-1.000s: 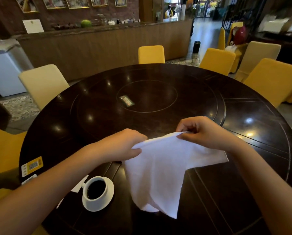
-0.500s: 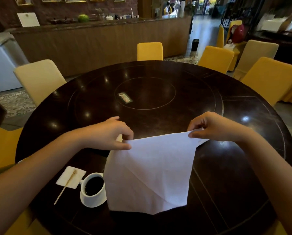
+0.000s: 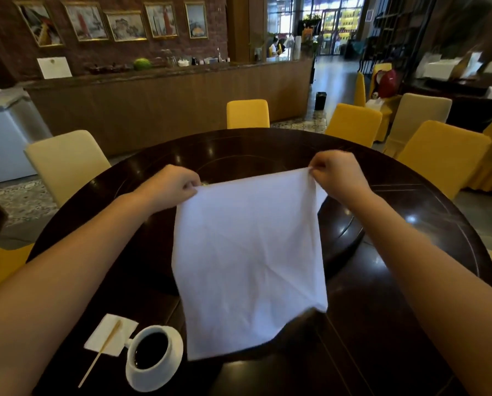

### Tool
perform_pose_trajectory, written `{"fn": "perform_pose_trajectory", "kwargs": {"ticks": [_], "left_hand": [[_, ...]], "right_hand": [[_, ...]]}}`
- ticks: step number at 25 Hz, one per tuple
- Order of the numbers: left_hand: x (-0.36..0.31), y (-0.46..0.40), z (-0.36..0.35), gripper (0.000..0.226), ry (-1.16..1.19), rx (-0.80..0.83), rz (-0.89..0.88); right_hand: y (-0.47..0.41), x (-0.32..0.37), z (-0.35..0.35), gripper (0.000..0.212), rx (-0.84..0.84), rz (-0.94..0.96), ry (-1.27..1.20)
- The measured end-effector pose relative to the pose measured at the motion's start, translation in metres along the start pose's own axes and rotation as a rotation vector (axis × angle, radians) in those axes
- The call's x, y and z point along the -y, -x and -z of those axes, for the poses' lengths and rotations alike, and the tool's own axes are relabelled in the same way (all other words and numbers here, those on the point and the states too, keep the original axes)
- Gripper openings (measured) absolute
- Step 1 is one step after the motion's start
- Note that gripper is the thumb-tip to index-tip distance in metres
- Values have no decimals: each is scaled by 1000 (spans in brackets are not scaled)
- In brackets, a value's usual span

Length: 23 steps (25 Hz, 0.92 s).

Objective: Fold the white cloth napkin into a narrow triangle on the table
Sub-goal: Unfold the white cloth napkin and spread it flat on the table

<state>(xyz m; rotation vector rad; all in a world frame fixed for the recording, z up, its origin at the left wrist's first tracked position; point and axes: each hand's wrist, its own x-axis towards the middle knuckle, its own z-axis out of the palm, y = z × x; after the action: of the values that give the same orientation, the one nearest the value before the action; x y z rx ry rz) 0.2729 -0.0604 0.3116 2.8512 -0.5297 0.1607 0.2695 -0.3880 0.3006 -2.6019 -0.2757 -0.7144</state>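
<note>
The white cloth napkin (image 3: pixel 247 258) hangs spread open as a full square above the dark round table (image 3: pixel 396 281), creased with old fold lines. My left hand (image 3: pixel 172 185) pinches its upper left corner and my right hand (image 3: pixel 336 174) pinches its upper right corner, both lifted above the table. The napkin's lower edge trails near the table's near side, its bottom right corner curling slightly.
A white cup of dark coffee on a saucer (image 3: pixel 153 357) stands at the near left, beside a paper napkin with a wooden stirrer (image 3: pixel 110 337). Yellow and beige chairs (image 3: pixel 247 114) ring the table. A wooden counter (image 3: pixel 167 101) runs behind.
Both hands have moved apart and risen, drawing the bunched napkin out into a flat open square that now hangs from its two top corners.
</note>
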Motion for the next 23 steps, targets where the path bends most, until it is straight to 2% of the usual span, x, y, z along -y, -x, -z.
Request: {"fn": "perform_pose_trajectory", "kwargs": {"ticks": [2,6,7,9,12,15,17,20,23], "left_hand": [[-1,-12,20,12,-34,-168,-34],[-8,1,38,11,-188,-608,-241],[-10,11,32,11,-199,-691,-265],[-9,39,1,13,-193,-733,-277],[-6,82,-74,18,-124,-640,-264],[-6,117,-156,20,2,-464,-201],[-6,137,-204,21,85,-343,-154],[0,171,-268,22,187,-157,-71],[0,209,-315,12,230,2,5]], "right_hand": [[-18,6,13,10,-187,77,25],[-13,12,35,6,-525,195,-17],[-2,8,35,5,-552,208,-24],[33,-6,22,5,-498,258,-18],[105,-38,-17,16,-249,280,-28],[182,-67,-64,21,-3,162,-39],[226,-77,-90,5,106,67,-30],[281,-88,-123,15,270,-83,-59],[328,-94,-147,14,392,-177,-62]]}}
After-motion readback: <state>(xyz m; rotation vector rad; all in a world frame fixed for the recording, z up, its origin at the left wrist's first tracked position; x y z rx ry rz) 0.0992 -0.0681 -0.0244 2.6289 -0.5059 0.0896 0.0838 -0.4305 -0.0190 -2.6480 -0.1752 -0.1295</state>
